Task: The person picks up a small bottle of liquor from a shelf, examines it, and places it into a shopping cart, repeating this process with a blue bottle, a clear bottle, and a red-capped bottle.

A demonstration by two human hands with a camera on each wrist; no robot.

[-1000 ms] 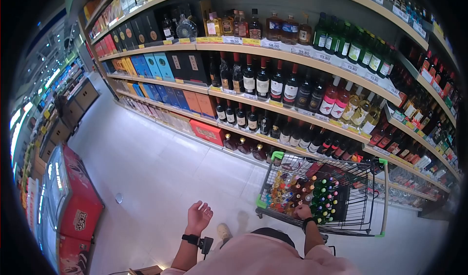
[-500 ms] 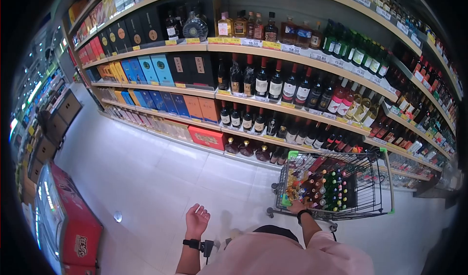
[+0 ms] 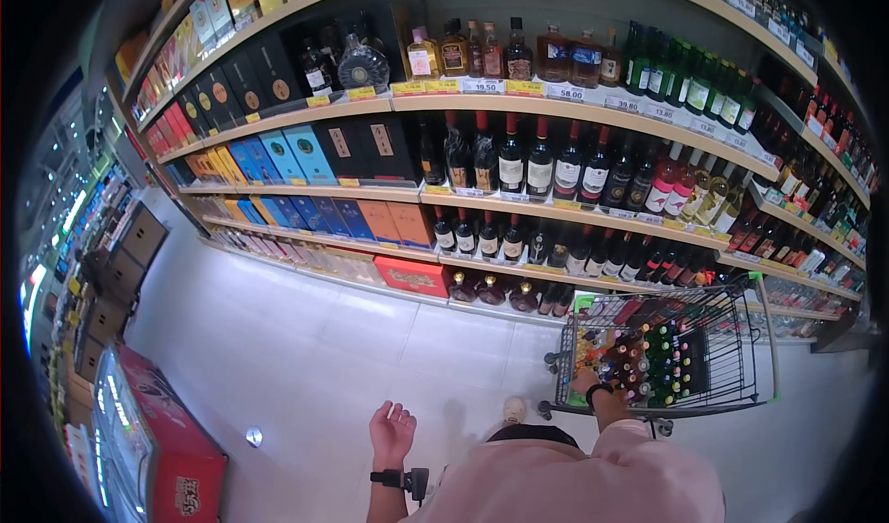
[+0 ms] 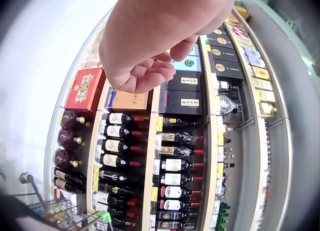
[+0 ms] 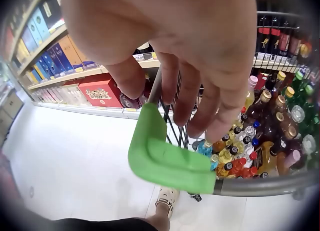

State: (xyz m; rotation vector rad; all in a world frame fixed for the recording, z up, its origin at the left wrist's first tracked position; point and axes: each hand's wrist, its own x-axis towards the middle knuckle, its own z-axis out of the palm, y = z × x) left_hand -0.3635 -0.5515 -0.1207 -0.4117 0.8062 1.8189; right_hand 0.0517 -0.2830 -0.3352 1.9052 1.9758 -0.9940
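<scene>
My right hand [image 3: 585,380] is at the near left corner of a wire shopping cart [image 3: 776,361]. In the right wrist view, the right hand [image 5: 175,46] curls over the metal rail beside the green corner piece [image 5: 167,163], thumb on one side and fingers on the other. Bottles [image 3: 662,365] with coloured caps stand close together inside the cart. My left hand [image 3: 393,433] hangs empty over the floor, palm up, its fingers loosely bent. The left wrist view has that left hand [image 4: 165,36] in front of the shelves, touching nothing.
Long shelves [image 3: 556,106] of wine bottles, spirits and boxed goods run behind the cart. A red box [image 3: 409,275] sits on the bottom shelf. At the lower left stands a red freezer [image 3: 181,440], with brown cabinets [image 3: 139,236] beyond it.
The cart has shifted right along the shelves. My right hand has moved along its near rim to the green corner. The left hand remains empty, and the head view has shifted.
</scene>
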